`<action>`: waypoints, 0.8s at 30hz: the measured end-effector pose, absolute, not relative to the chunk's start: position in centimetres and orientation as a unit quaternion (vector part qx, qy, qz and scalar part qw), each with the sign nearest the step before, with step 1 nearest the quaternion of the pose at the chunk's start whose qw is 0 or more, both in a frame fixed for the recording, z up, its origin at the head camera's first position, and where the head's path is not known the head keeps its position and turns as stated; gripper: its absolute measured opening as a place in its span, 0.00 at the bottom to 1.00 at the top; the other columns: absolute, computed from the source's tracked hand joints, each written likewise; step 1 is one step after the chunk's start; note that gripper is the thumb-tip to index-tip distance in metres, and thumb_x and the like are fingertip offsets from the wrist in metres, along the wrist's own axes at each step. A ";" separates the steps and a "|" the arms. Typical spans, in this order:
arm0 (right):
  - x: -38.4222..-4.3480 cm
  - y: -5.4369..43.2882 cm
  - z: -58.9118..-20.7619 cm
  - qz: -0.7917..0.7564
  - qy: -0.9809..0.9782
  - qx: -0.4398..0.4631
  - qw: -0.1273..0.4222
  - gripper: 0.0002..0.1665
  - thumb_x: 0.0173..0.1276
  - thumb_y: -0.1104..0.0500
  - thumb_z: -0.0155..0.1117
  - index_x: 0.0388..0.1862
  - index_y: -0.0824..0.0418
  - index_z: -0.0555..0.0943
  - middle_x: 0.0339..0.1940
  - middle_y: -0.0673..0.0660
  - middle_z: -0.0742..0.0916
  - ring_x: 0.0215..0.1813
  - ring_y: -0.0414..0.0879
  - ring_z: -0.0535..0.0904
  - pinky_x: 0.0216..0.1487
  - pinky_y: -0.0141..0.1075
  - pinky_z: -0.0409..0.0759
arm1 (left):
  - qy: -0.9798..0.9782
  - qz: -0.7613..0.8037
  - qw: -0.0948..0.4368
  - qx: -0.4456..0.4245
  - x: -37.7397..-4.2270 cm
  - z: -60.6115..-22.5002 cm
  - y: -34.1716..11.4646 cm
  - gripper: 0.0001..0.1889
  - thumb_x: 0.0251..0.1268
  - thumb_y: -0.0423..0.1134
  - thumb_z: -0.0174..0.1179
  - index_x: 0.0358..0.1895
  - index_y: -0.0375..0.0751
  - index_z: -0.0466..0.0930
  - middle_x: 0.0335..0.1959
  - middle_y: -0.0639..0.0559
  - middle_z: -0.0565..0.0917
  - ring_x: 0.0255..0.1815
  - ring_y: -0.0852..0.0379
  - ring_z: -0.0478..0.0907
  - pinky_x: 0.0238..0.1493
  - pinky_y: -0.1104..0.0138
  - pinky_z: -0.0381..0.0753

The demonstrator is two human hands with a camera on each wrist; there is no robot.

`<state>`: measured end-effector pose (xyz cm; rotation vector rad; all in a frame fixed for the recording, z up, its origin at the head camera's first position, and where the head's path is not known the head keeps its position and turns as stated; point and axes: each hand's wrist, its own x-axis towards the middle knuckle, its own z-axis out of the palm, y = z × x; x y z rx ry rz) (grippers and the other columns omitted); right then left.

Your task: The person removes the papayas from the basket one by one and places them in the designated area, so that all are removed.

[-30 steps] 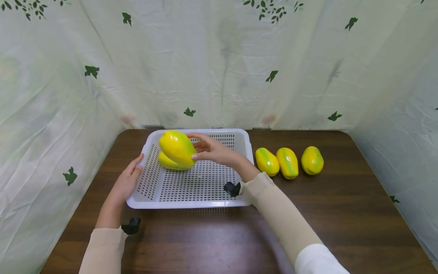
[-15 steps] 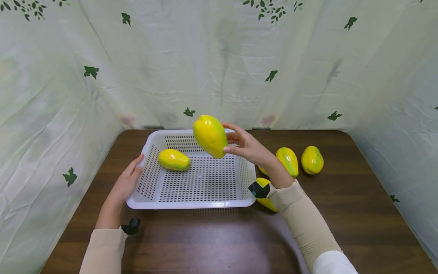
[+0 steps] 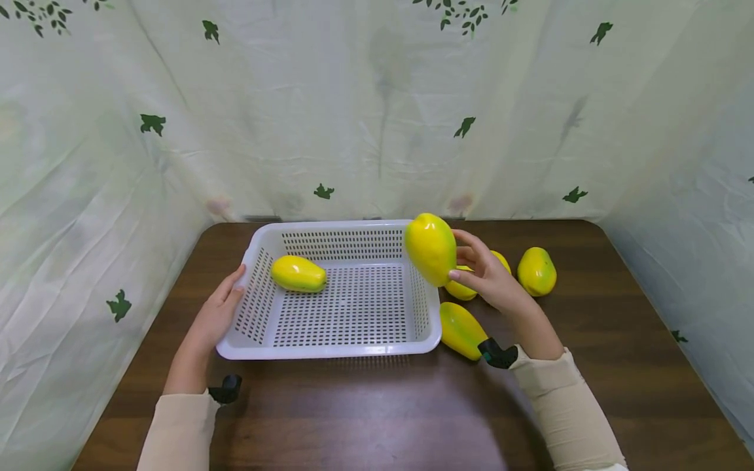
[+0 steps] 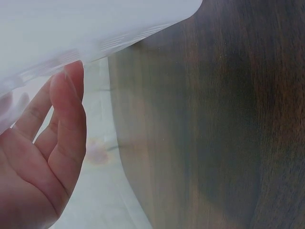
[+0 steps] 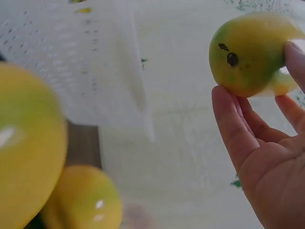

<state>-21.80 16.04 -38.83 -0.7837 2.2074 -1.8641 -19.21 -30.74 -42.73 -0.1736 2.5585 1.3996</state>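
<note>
My right hand [image 3: 485, 275] pinches a yellow-green papaya [image 3: 430, 249] between thumb and fingers, raised at the right rim of the white perforated basket [image 3: 347, 352]. In the right wrist view the fingertips [image 5: 224, 98] press against the side of the held papaya [image 5: 252, 55], whose dark stem scar faces the camera. A single papaya [image 3: 298, 273] lies inside the basket on its left. My left hand [image 3: 218, 311] grips the basket's left rim; the left wrist view has its fingers [image 4: 69, 105] up against the edge from below.
Several papayas lie on the brown wooden table [image 3: 353, 418] right of the basket: one papaya [image 3: 462, 330] close against its front right corner, another papaya [image 3: 537, 271] farther right, others partly behind my right hand. A pale leaf-printed curtain [image 3: 377, 131] hangs behind the table and along its sides.
My right hand has carried the papaya rightward, from over the papaya in the basket to the right rim. The papaya at the front right corner has come into view. The left hand stays put.
</note>
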 end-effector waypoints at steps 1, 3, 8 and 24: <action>-21.6 16.5 -39.1 -0.620 0.738 -0.257 0.072 0.38 0.65 0.64 0.56 0.70 0.54 0.51 0.57 0.65 0.70 0.55 0.58 0.69 0.50 0.37 0.74 | 0.870 0.477 0.109 -0.058 -19.2 -42.7 -30.8 0.28 0.68 0.58 0.31 0.70 0.68 0.35 0.67 0.35 0.50 0.54 0.35 0.66 0.42 0.48 0.75; -21.1 17.4 -39.8 -0.614 0.748 -0.243 0.068 0.38 0.65 0.65 0.56 0.70 0.55 0.51 0.56 0.66 0.71 0.55 0.59 0.68 0.49 0.35 0.74 | 0.871 0.477 0.107 -0.058 -19.2 -42.8 -30.8 0.28 0.68 0.58 0.31 0.69 0.69 0.35 0.67 0.35 0.51 0.54 0.35 0.66 0.43 0.48 0.74; -19.6 19.7 -41.6 -0.595 0.775 -0.207 0.053 0.38 0.65 0.66 0.55 0.70 0.59 0.50 0.56 0.68 0.71 0.55 0.55 0.68 0.47 0.29 0.74 | 0.869 0.479 0.105 -0.058 -19.3 -42.9 -30.9 0.28 0.68 0.58 0.31 0.70 0.68 0.36 0.67 0.36 0.51 0.53 0.36 0.67 0.44 0.47 0.74; -14.9 24.6 -46.6 -0.558 0.819 -0.131 0.036 0.36 0.67 0.63 0.54 0.69 0.60 0.50 0.53 0.69 0.72 0.47 0.42 0.74 0.42 0.31 0.76 | 0.879 0.467 0.088 -0.034 -19.2 -43.0 -30.8 0.28 0.70 0.56 0.29 0.71 0.63 0.36 0.68 0.36 0.51 0.50 0.37 0.68 0.46 0.45 0.71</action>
